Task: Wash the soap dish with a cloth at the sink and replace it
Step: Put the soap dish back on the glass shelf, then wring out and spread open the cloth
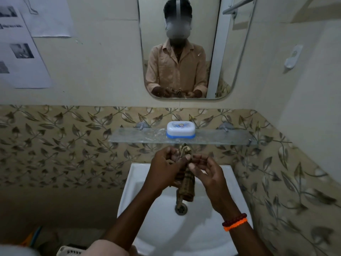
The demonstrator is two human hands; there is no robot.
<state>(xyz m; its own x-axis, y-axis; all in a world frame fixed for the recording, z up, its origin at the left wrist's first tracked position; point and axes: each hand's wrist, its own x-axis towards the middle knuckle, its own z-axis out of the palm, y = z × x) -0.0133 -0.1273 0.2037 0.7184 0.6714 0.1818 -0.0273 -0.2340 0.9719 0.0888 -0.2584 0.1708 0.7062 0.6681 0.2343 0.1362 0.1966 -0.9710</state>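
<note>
Both hands are raised over the white sink (129,183), working a brown checked cloth (186,183) between them. The left hand (165,168) has its fingers (173,154) curled around the upper, bunched part of the cloth, whose knotted-looking top pokes up just under the front edge of the glass shelf (132,136). The right hand (206,171) pinches the same cloth from the other side with thumb and forefinger, its remaining fingers loosely bent and spread below. The rest of the cloth hangs down in a twisted strip between the two wrists, its lower end dangling above the drain (181,208) in the basin. The soap dish (181,129), white on top with a blue base and its lid closed, sits on the glass shelf against the leaf-patterned tiles (55,145), above and behind the hands and touched by neither. The right wrist wears a dark beaded bracelet (233,219) beside an orange band (236,225). A mirror (217,52) on the wall above the shelf reflects the person in a tan shirt with both hands together at the cloth. Printed sheets (22,52) are stuck to the wall on the left, and a white basket (68,251) shows at the lower edge.
</note>
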